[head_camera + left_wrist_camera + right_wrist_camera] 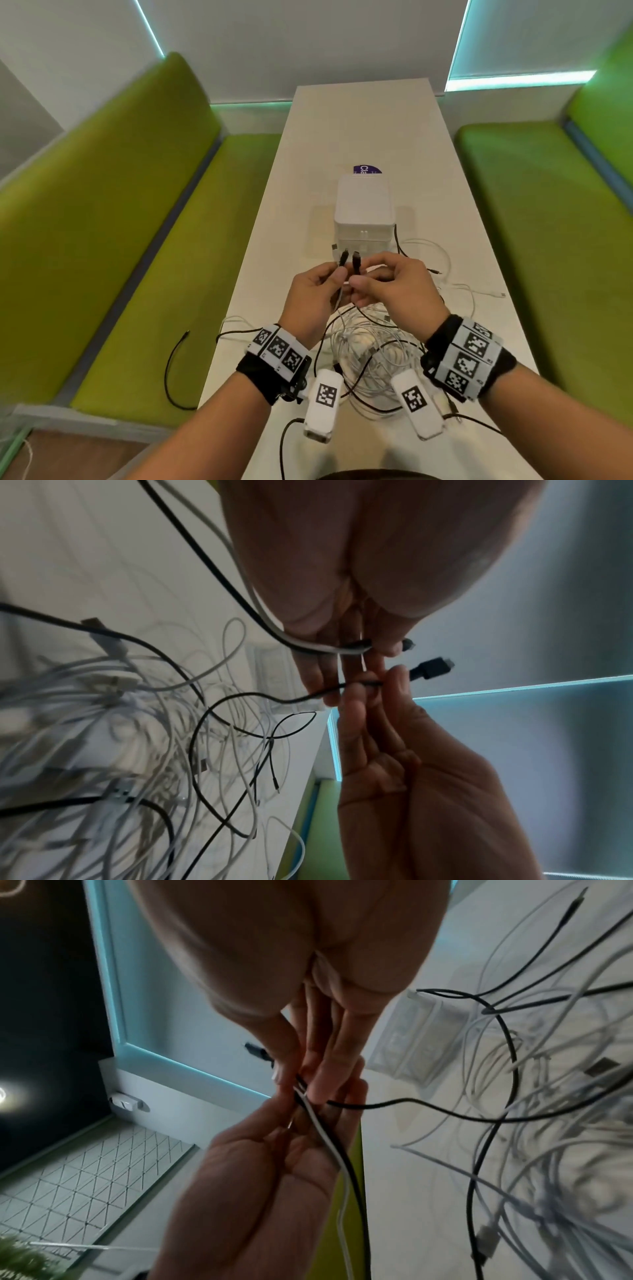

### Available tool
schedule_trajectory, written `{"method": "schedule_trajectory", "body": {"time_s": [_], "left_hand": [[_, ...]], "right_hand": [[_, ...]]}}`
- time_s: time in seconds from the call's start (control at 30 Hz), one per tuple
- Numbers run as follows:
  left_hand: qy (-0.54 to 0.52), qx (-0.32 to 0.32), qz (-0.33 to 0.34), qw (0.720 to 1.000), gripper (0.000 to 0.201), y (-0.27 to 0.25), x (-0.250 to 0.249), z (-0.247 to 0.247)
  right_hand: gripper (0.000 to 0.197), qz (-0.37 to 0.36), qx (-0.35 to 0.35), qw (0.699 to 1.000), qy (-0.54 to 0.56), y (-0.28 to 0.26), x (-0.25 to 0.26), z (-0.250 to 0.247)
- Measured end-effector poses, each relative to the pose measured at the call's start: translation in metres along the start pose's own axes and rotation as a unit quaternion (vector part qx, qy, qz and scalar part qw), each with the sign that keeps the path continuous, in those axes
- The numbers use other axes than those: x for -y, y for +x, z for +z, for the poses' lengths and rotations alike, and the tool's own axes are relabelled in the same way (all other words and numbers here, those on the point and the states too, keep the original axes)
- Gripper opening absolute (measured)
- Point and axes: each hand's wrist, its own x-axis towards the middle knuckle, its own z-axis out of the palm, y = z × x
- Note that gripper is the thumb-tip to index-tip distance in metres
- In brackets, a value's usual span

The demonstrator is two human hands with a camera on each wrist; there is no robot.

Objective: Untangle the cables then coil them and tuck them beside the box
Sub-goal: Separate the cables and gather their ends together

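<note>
black left plug (343, 257) pinched by left hand (310, 298) fingers with white cable (325, 648) | right hand (397, 287) fingers pinched right plug (356, 262) | ends needed levelling, slack eased from tangle (366, 346)

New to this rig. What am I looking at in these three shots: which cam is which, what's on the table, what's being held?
There is no machine here: a person works with bare hands. The wide picture comes from a camera worn on the head, looking down. The other two come from small white cameras strapped at each wrist next to the patterned marker bands. They look along the palm, so each also catches the opposite hand.

On the pale table stand a white box and a loose tangle of cables, white and black. The left hand grips a black-and-white cable pair, with its black plug sticking up. The right hand pinches a second black plug between its fingers, beside the first. Green benches flank the table.
</note>
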Motion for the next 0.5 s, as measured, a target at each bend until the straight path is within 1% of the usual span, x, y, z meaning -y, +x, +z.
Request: {"method": "schedule_trajectory", "body": {"time_s": [0.07, 0.13, 0.2, 0.23, 0.27, 0.33, 0.37, 0.4, 0.43, 0.47, 0.5], "left_hand": [[0.006, 0.006, -0.023, 1.000, 0.023, -0.003, 0.002, 0.000], [0.017, 0.013, -0.039, 0.999, 0.024, -0.004, 0.004, -0.002], [0.031, 0.013, -0.048, 0.998, 0.025, -0.005, 0.004, -0.003], [0.042, 0.009, -0.049, 0.998, 0.026, -0.004, 0.004, -0.004], [0.053, 0.006, -0.049, 0.997, 0.027, -0.004, 0.003, -0.004], [0.060, 0.005, -0.045, 0.997, 0.030, -0.003, 0.001, -0.003], [0.058, 0.002, -0.042, 0.997, 0.030, -0.001, 0.000, -0.002], [0.052, -0.001, -0.035, 0.998, 0.030, 0.000, -0.001, -0.001], [0.041, 0.001, -0.024, 0.999, 0.031, 0.001, -0.004, 0.000], [0.021, 0.005, -0.010, 1.000, 0.030, 0.002, -0.007, 0.001], [-0.007, 0.011, -0.002, 1.000, 0.029, 0.002, -0.011, 0.003]], "right_hand": [[0.015, 0.013, -0.004, 1.000, 0.002, 0.002, -0.001, 0.001], [0.012, 0.016, 0.004, 0.999, -0.029, 0.004, -0.004, 0.001], [0.011, -0.014, -0.009, 0.994, -0.110, 0.007, -0.008, 0.000], [0.011, -0.031, -0.024, 0.986, -0.162, 0.008, -0.008, -0.001], [0.013, -0.043, -0.038, 0.980, -0.192, 0.010, -0.010, -0.003], [0.023, -0.043, -0.051, 0.978, -0.196, 0.011, -0.010, -0.006], [0.024, -0.039, -0.046, 0.979, -0.195, 0.012, -0.012, -0.007], [0.021, -0.038, -0.025, 0.980, -0.193, 0.012, -0.015, -0.008], [0.016, -0.036, 0.014, 0.983, -0.182, 0.010, -0.018, -0.007], [0.020, -0.034, 0.068, 0.982, -0.171, 0.008, -0.023, -0.006], [0.028, -0.027, 0.119, 0.979, -0.165, 0.006, -0.027, -0.003]]}}
